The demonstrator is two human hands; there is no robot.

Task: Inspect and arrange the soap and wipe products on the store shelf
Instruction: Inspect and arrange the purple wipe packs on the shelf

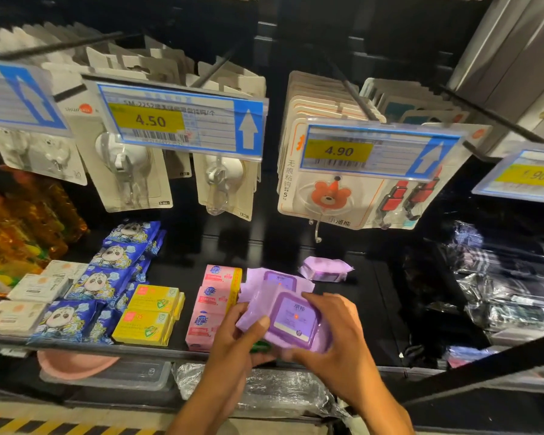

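Shelf (pixel 368 309): black deck, goods lined front to back in rows. Landmark is the pink soap stack (pixel 213 304).

- Left of the pink stack: yellow soap boxes (pixel 150 315), then the blue panda wipe packs (pixel 102 282), then white soap boxes (pixel 29 296). All are squared to the front edge, so those rows look faced already.
- Just right of the pink stack, at the shelf's front edge: the purple wipe pack (pixel 296 321), lifted in both hands. Lid side faces up at me, presumably so I can check the label and flap. The long axis runs roughly left-right, skewed, with the right end nearer me, so it isn't square to the rows yet.
- Left hand (pixel 236 343): thumb on top of the pack's left end, fingers wrapped under it, gripping.
- Right hand (pixel 336 340): fingers curled over the right end, also gripping.
- Behind the held pack: a second purple pack (pixel 280 277) lying flat.
- Further back and right of the pink stack: a small purple pack (pixel 325 269), askew and alone. Likely needs pulling into line.
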